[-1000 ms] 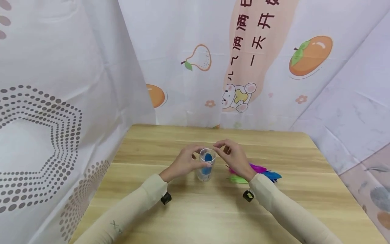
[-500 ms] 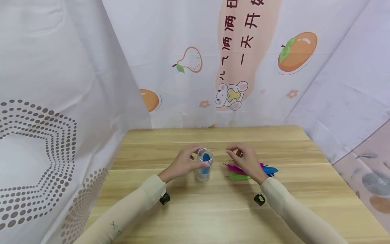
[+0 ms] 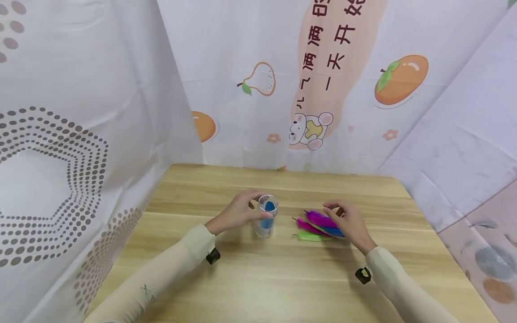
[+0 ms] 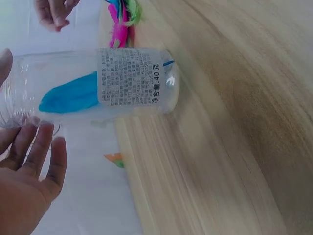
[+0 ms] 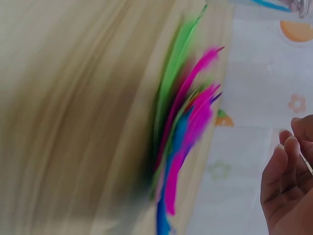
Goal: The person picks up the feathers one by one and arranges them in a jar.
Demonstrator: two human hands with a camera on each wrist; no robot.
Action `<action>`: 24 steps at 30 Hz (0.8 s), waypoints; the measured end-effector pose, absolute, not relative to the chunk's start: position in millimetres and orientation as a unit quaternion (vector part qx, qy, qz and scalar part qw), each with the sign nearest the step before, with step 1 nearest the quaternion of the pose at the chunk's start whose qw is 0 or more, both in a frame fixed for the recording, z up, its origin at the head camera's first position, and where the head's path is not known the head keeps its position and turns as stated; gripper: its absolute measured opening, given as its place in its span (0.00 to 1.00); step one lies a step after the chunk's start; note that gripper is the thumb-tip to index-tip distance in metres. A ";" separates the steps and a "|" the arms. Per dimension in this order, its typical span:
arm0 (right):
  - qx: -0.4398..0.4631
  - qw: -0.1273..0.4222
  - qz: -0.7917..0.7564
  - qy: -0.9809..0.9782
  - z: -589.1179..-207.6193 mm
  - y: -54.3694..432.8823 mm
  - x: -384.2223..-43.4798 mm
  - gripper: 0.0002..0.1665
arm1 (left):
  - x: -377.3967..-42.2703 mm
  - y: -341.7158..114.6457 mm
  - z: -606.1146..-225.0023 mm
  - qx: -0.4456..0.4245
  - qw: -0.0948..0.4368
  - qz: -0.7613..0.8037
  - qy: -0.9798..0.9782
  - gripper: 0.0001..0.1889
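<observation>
My left hand [image 3: 238, 211] holds a clear plastic jar [image 3: 264, 229] near its mouth, thumb on one side and fingers on the other. The jar stands upright on the table, lidless. Inside it is a blue feather [image 4: 73, 93], partly hidden behind a printed white label [image 4: 129, 76]. Over the right end of a loose pile of feathers hovers my right hand [image 3: 350, 222], fingers loosely bent and nothing held. That pile has magenta feathers [image 3: 319, 218], a green feather [image 3: 310, 236] and a blue feather [image 5: 176, 142]; my hand covers part of it in the head view.
The pale wooden table [image 3: 250, 287] carries the jar and the feathers. White printed cloth [image 3: 226, 58] hangs behind the table's far edge and along both sides. A small black wrist camera [image 3: 362, 275] sits under the right sleeve.
My right hand has moved from beside the jar's mouth rightward to above the feathers, uncovering more of them. My left hand keeps its hold on the jar. The head view shifts slightly.
</observation>
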State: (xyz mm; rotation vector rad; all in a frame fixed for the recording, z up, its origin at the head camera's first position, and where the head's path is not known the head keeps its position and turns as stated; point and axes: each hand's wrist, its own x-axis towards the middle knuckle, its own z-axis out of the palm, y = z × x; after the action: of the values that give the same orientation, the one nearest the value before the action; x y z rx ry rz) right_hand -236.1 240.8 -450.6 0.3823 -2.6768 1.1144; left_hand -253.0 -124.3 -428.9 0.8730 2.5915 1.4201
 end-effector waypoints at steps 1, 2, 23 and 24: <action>0.130 0.111 0.377 -0.910 -452.9 245.4 -235.9 0.12 | -254.1 -123.8 -428.8 0.282 0.034 0.459 0.842 0.32; 0.130 0.113 0.374 -0.911 -454.9 249.8 -235.7 0.12 | -255.0 -123.6 -429.1 0.282 0.038 0.458 0.842 0.32; 0.115 0.064 0.333 -0.934 -463.7 322.7 -239.5 0.20 | -253.3 -125.0 -427.5 0.269 0.058 0.462 0.843 0.30; 0.117 0.066 0.330 -0.934 -463.5 324.7 -240.2 0.20 | -253.0 -124.8 -427.8 0.269 0.058 0.464 0.842 0.30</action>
State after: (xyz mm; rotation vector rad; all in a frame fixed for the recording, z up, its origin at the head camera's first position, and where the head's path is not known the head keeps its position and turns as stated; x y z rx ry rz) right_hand -240.2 324.7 -463.5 0.3516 -2.8187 0.9965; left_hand -253.0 -124.8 -427.8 0.8168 2.5526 1.4059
